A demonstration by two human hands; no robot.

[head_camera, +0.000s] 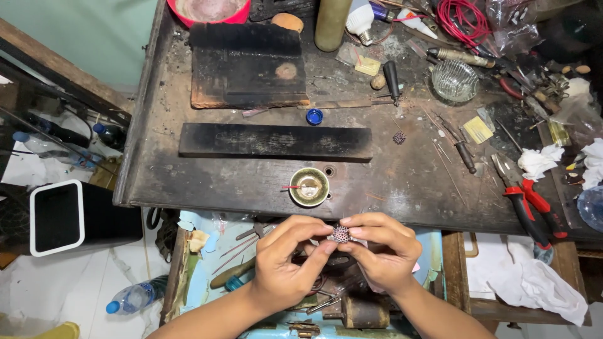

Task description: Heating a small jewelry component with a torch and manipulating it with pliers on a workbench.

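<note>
Both of my hands meet below the front edge of a dark, scorched workbench (402,182). My left hand (286,263) and my right hand (383,251) pinch a small round beaded ornament (341,234) between their fingertips; it is studded with tiny pink and pale stones. Just above it on the bench stands a small brass bowl (309,186) with a thin red-tipped stick lying in it. A second small spiky bead piece (399,137) lies further back on the bench.
Two charred black blocks (275,140) (248,66) lie on the bench, with a blue cap (315,116), a glass dish (454,80), red-handled pliers (531,201), wires and white cloths at the right. An open drawer of tools (251,263) sits under my hands. A white bin (56,216) stands at left.
</note>
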